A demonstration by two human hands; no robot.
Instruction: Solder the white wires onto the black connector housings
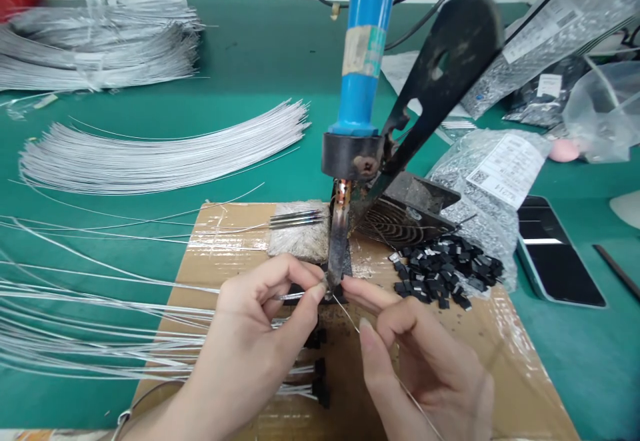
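Observation:
My left hand (pixel 260 334) is closed in a pinch on a thin white wire, holding its end at the tip of a soldering iron (pixel 339 241) with a blue handle (pixel 365 48) fixed upright in a black stand. My right hand (pixel 425 361) is closed, pinching a thin strand of solder wire (pixel 350 318) that it holds up to the same tip. Beneath the hands several wires ending in small black connectors (pixel 318 368) lie on a taped cardboard sheet (pixel 510 361).
A heap of small black connectors (pixel 445 271) lies right of the iron beside a silver bag (pixel 493 181). White wire bundles (pixel 150 154) fan over the green table at left. A phone (pixel 555 254) lies at right. A small fan (pixel 400 221) sits behind the iron.

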